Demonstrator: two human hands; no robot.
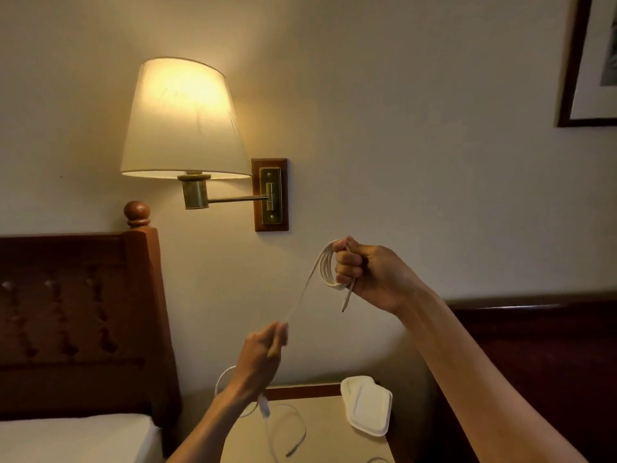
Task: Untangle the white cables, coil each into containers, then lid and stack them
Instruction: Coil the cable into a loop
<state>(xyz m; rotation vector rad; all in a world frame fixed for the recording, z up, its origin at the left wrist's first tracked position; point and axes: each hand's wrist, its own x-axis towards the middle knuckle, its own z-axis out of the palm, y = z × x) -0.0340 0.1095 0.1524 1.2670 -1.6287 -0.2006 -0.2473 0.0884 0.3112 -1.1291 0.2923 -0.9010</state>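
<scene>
Cable in work: white cable (325, 267), thin; several loops bunched in right hand (364, 274), raised well above worktop; one plug end hangs just below that fist.
Free run: slants down-left from the coil to left hand (263, 354), fairly taut, then drops on toward the worktop; blurred here.
Right hand: clenched round the loops, fingers closed.
Left hand: pinching the run betw. thumb & fingertips; looks a light guiding hold, not a clamp.
Other cable: second white cable (287, 429) lies in loose curves on worktop (334, 436); whether separate or still tangled w/ the first, cannot tell.
Containers: white lidded containers (367, 404) at back right of worktop, seemingly two overlapping, tilted; shut or open not clear.
Handling (judged): light, soft, springy, so loops prob. pop open if the fist slackens. Smooth jacket, slides easily thru a pinch. Best hold: across the whole bundle, plus near a plug end.
Edges: worktop narrow, betw. bed (66, 439) at left & dark wood panel (534, 345) at right; containers close to its right edge.
Open room: wall lamp (182, 118) up-left of the hands, well apart; clear air in front of the wall for wide coiling sweeps.
</scene>
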